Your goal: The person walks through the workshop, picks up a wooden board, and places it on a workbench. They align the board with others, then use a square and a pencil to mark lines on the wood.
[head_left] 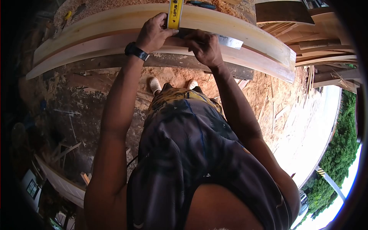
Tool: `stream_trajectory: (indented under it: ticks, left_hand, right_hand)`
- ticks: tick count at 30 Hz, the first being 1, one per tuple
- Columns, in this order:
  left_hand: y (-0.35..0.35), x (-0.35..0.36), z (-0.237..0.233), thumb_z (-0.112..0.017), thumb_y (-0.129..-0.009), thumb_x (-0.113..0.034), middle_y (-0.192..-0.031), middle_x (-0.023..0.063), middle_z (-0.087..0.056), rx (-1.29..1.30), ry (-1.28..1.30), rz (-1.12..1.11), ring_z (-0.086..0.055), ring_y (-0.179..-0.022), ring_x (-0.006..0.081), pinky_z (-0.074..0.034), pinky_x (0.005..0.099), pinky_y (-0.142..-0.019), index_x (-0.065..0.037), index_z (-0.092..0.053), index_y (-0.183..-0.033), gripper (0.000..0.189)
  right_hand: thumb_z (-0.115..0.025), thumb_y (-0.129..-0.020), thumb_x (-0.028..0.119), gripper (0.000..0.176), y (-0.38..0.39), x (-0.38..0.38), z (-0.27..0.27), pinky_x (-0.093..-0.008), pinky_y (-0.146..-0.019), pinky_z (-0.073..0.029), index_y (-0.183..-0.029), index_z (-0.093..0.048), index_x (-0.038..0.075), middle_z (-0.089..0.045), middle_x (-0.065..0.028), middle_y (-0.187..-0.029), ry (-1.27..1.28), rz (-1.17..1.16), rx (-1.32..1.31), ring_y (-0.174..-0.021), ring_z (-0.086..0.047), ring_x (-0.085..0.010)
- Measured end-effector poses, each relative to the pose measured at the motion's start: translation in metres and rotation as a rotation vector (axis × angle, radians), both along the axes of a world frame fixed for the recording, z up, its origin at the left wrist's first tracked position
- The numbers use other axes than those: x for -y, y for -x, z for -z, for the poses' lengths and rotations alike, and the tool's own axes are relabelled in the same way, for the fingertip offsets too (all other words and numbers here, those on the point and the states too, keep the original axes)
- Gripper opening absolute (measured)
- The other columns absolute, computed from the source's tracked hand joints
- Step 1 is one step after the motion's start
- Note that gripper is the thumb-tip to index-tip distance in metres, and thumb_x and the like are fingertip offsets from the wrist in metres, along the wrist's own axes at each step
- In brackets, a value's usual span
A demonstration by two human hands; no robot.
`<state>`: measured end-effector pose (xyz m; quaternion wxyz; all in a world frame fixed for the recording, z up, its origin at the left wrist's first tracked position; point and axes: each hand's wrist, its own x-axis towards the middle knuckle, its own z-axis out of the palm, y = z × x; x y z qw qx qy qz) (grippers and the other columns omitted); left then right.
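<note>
A try square with a yellow stock (pixel 175 14) marked LOTUS and a metal blade (pixel 230 41) lies across a long pale wooden plank (pixel 115 18). My left hand (pixel 151 33), with a dark watch on its wrist, is closed on the stock's near end, thumb pressed against it. The blade runs rightward along the plank, partly in shadow and under my right hand (pixel 207 46). The fingers of that hand are pinched together beside the blade. Whatever they hold, if anything, is hidden. A second plank (pixel 90 48) lies along the near side of the first.
Wood shavings (pixel 96 7) cover the area beyond the planks, where a dark blue-handled tool (pixel 201 4) lies. Curved boards (pixel 326 42) are stacked at the right. A dark beam (pixel 184 61) runs below the planks. Sawdust and offcuts (pixel 274 111) litter the ground around my feet.
</note>
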<state>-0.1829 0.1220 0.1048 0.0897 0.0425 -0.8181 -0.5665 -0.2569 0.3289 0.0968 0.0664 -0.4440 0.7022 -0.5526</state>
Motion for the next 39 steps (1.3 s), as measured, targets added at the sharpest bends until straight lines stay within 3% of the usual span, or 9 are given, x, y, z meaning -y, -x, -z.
stream_trajectory:
  ticks: [21, 23, 26, 29, 31, 32, 34, 37, 39]
  left_hand:
    - [0.002, 0.003, 0.007, -0.072, -0.089, -0.005, -0.104, 0.0110, -0.072, -0.010, 0.061, 0.002, -0.069, -0.096, 0.0155, -0.054, 0.0283, -0.086, 0.000, -0.057, -0.112, 0.028]
    - [0.002, 0.004, 0.009, -0.076, -0.084, -0.007, -0.103, 0.0153, -0.072, -0.047, 0.050, -0.013, -0.071, -0.097, 0.0229, -0.056, 0.0334, -0.084, 0.001, -0.059, -0.111, 0.033]
    - [0.001, 0.002, 0.006, -0.075, -0.084, -0.005, -0.104, 0.0157, -0.072, -0.035, 0.003, -0.003, -0.071, -0.097, 0.0224, -0.056, 0.0326, -0.083, 0.002, -0.059, -0.111, 0.032]
    - [-0.002, 0.000, -0.004, -0.073, -0.088, -0.009, -0.102, 0.0116, -0.073, 0.000, 0.027, -0.006, -0.070, -0.093, 0.0170, -0.055, 0.0298, -0.083, 0.000, -0.058, -0.111, 0.028]
    - [-0.002, 0.000, -0.001, -0.073, -0.088, -0.009, -0.102, 0.0118, -0.073, -0.018, 0.025, -0.004, -0.071, -0.093, 0.0171, -0.055, 0.0300, -0.084, 0.000, -0.058, -0.110, 0.029]
    - [-0.001, 0.000, 0.001, -0.073, -0.088, -0.010, -0.102, 0.0121, -0.073, -0.032, 0.020, -0.004, -0.071, -0.093, 0.0173, -0.055, 0.0302, -0.084, 0.000, -0.058, -0.110, 0.029]
    - [-0.001, 0.000, 0.001, -0.073, -0.088, -0.010, -0.102, 0.0122, -0.073, -0.028, 0.020, -0.007, -0.071, -0.094, 0.0174, -0.056, 0.0306, -0.084, 0.000, -0.058, -0.110, 0.029]
    - [-0.002, -0.001, 0.000, -0.073, -0.087, -0.010, -0.101, 0.0125, -0.073, -0.023, 0.030, -0.015, -0.071, -0.094, 0.0177, -0.056, 0.0312, -0.084, 0.000, -0.058, -0.109, 0.028]
    - [-0.002, 0.000, -0.001, -0.073, -0.087, -0.011, -0.101, 0.0126, -0.073, -0.027, 0.040, -0.015, -0.071, -0.093, 0.0180, -0.057, 0.0315, -0.083, 0.000, -0.058, -0.109, 0.029]
  right_hand:
    - [-0.059, -0.088, -0.001, 0.012, -0.001, 0.001, -0.006, -0.0266, -0.056, -0.053, -0.091, -0.070, -0.005, -0.068, -0.0100, -0.069, -0.042, 0.001, -0.009, -0.061, -0.065, -0.0134]
    - [-0.059, -0.088, -0.001, 0.013, -0.001, 0.001, -0.005, -0.0266, -0.056, -0.053, -0.091, -0.070, -0.005, -0.068, -0.0102, -0.069, -0.045, 0.000, -0.020, -0.060, -0.065, -0.0132]
    - [-0.059, -0.088, -0.001, 0.013, -0.001, -0.002, 0.000, -0.0266, -0.059, -0.054, -0.092, -0.070, -0.005, -0.069, -0.0106, -0.072, -0.073, 0.010, 0.009, -0.063, -0.066, -0.0135]
    - [-0.058, -0.090, 0.000, 0.013, -0.002, -0.004, -0.003, -0.0259, -0.063, -0.054, -0.095, -0.069, -0.005, -0.071, -0.0103, -0.079, -0.007, 0.042, 0.280, -0.066, -0.066, -0.0143]
    - [-0.059, -0.094, 0.007, 0.016, 0.000, -0.012, -0.008, -0.0275, -0.064, -0.054, -0.102, -0.068, -0.003, -0.071, -0.0103, -0.082, 0.197, 0.141, 0.523, -0.070, -0.066, -0.0134]
    - [-0.056, -0.101, 0.016, 0.024, 0.003, -0.019, -0.010, -0.0253, -0.064, -0.053, -0.113, -0.064, -0.003, -0.073, -0.0103, -0.089, 0.223, 0.155, 0.467, -0.069, -0.067, -0.0136]
    - [-0.056, -0.103, 0.022, 0.030, 0.004, -0.030, -0.030, -0.0242, -0.063, -0.052, -0.118, -0.063, -0.003, -0.074, -0.0123, -0.090, 0.205, 0.271, 0.361, -0.066, -0.067, -0.0132]
    - [-0.058, -0.103, 0.023, 0.028, 0.019, -0.053, -0.035, -0.0246, -0.062, -0.050, -0.110, -0.068, -0.001, -0.075, -0.0095, -0.082, 0.047, 0.597, 0.173, -0.063, -0.067, -0.0111]
    - [-0.062, -0.096, 0.015, 0.020, 0.034, -0.073, -0.024, -0.0273, -0.070, -0.054, -0.109, -0.069, 0.001, -0.076, -0.0102, -0.088, -0.018, 0.773, 0.012, -0.071, -0.070, -0.0150]
